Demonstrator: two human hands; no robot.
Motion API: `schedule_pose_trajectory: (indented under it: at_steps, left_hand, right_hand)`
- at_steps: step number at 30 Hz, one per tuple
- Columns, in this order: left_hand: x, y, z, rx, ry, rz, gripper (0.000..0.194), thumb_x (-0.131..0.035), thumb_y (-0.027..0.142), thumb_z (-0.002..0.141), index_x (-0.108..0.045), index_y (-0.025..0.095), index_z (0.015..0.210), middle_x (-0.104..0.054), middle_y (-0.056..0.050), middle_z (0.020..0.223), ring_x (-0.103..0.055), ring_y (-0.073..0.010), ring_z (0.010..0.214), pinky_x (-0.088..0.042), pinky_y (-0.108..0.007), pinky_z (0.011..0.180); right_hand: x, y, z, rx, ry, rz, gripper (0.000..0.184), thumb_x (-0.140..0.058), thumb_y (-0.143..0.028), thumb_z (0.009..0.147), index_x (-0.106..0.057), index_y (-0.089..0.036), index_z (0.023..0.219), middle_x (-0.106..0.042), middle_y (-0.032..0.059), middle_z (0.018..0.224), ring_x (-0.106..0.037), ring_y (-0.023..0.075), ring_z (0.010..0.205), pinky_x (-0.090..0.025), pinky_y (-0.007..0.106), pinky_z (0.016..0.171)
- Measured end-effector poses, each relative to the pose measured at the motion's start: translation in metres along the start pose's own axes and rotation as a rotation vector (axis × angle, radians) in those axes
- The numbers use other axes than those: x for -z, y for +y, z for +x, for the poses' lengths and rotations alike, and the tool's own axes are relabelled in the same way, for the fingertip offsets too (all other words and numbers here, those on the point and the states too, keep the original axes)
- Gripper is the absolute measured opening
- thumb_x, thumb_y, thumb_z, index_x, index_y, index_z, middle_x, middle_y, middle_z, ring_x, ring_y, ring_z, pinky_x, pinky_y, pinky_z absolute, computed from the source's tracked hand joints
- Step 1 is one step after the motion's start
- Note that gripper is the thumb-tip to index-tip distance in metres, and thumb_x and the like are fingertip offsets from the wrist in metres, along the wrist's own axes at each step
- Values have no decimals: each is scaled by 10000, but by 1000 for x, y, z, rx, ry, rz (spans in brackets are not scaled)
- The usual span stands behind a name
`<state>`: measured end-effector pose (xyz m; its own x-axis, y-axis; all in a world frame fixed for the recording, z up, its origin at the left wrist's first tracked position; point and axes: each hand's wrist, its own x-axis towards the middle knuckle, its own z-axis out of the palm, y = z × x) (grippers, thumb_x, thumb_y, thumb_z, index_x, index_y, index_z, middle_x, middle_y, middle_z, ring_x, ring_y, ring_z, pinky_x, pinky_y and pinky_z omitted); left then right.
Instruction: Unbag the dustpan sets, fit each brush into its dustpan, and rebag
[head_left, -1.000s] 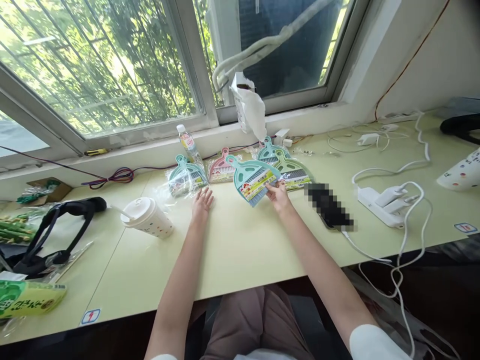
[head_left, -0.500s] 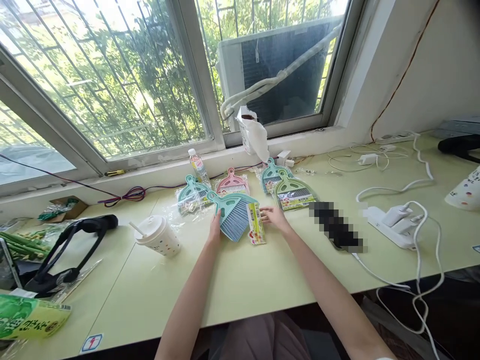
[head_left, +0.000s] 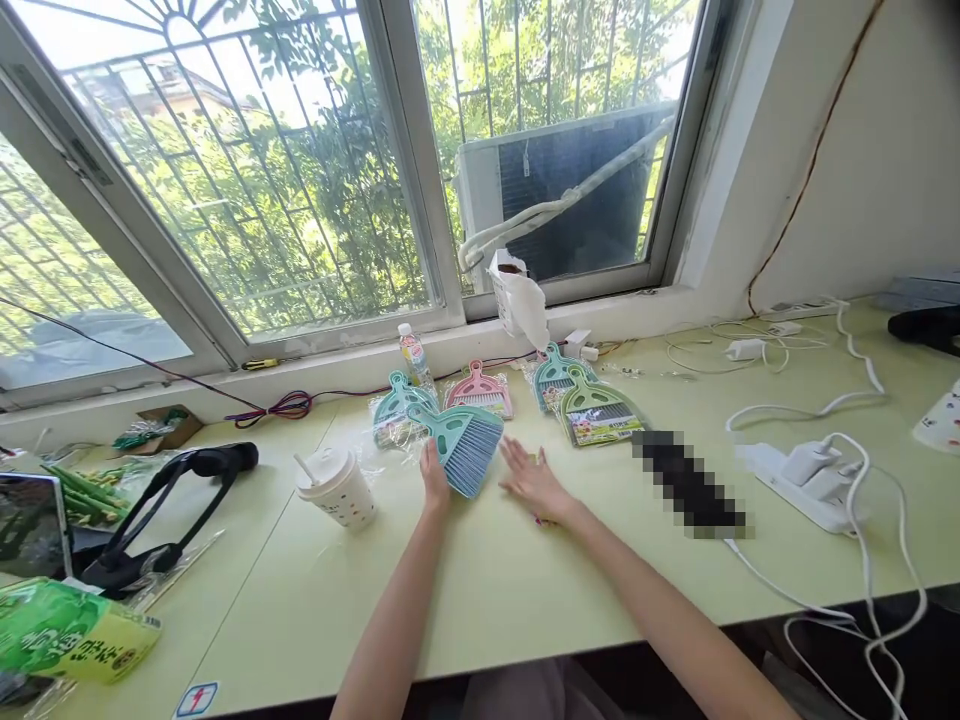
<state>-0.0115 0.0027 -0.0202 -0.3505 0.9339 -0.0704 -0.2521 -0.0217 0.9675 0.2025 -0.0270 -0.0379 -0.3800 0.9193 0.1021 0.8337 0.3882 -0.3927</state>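
A teal mini dustpan with a blue-grey brush (head_left: 463, 447) lies tilted on the pale green table (head_left: 480, 590), without its wrapper. My left hand (head_left: 434, 478) grips its lower left edge, thumb on top. My right hand (head_left: 531, 481) lies just right of it, flat on the table with fingers spread. It holds nothing, and a scrap of paper label peeks out under it. Behind stand more packed sets: a teal one in clear plastic (head_left: 391, 417), a pink one (head_left: 480, 390), another teal one (head_left: 553, 366) and a green one (head_left: 598, 416).
A lidded paper cup with a straw (head_left: 337, 488) stands left of my left hand, and a small bottle (head_left: 412, 351) by the sill. A blurred black object (head_left: 688, 483), a power strip with chargers (head_left: 806, 474) and white cables lie right. A black strap (head_left: 161, 500) and a green packet (head_left: 71, 635) lie far left.
The label came off the teal brush set and lay beside it; my right hand now covers it. My left hand moved from the table onto the brush set. The view tilted upward.
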Motion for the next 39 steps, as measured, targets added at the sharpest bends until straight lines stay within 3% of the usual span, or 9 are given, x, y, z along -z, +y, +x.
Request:
schedule_pose_trajectory:
  at_steps: [3,6,11,15,18,23,31,36,39]
  left_hand:
    - [1,6,-5,-86,199,24,290,-518,443,984,-585,274,1210,-557,-74,1441,-403,-223,1480,-296,-396,1252]
    - [-7,8,-16,-124,169,45,283,-573,425,956,-601,267,1189,-571,-88,1428,-418,-247,1474,-298,-420,1253]
    - [-19,2,-45,-272,-3,160,384,-569,479,941,-626,252,1246,-595,-118,1412,-446,-300,1445,-316,-453,1233]
    - [-16,1,-62,-387,-154,238,448,-593,483,920,-613,286,1321,-680,-116,1248,-541,-320,1344,-414,-440,1153]
    - [-12,5,-62,-406,-202,286,462,-622,465,903,-627,274,1324,-694,-126,1197,-591,-330,1272,-425,-438,1131]
    - [-19,17,-57,-421,-300,216,394,-492,508,965,-709,246,1163,-706,-87,1227,-597,-294,1246,-420,-409,1134]
    - [-26,13,-47,-333,-393,176,282,-589,434,948,-729,232,1087,-726,-47,1068,-624,-252,1134,-455,-327,1030]
    - [-6,22,-5,-271,74,138,321,-514,431,987,-652,186,832,-652,-46,818,-607,-213,1026,-475,-290,901]
    - [10,26,13,-212,-33,274,425,-473,530,972,-639,171,815,-617,-41,753,-604,-202,861,-481,-296,811]
  right_hand:
    - [17,24,-1,-158,153,-116,690,-384,-418,1016,-249,-114,1620,-145,198,1703,-167,324,1597,-181,674,1232]
    - [39,32,-4,0,388,-114,555,-402,-377,1022,-487,-109,1500,-410,209,1611,-392,325,1508,-361,524,1199]
    - [55,-29,0,214,474,-89,378,-405,-368,1039,-675,-216,1257,-693,131,1294,-622,298,1228,-460,461,1021]
    - [53,-73,8,134,508,-103,336,-497,-388,991,-694,-204,1193,-690,153,1238,-616,337,1173,-447,467,951]
    - [54,-78,11,84,558,-34,286,-519,-358,958,-724,-194,1072,-685,150,1188,-633,324,1112,-454,430,911]
    - [66,-58,11,-25,508,180,222,-542,-276,890,-747,-203,844,-697,80,977,-660,203,811,-450,300,715]
    - [63,-53,3,-86,502,262,220,-622,-420,830,-680,-208,828,-668,77,1045,-601,180,791,-417,290,707]
    - [92,-38,-2,-47,323,769,392,-473,-526,878,-610,-192,724,-635,28,823,-571,151,719,-452,274,709]
    - [122,-23,-21,-78,143,552,379,-494,-491,900,-691,-173,834,-701,54,905,-628,167,793,-457,272,737]
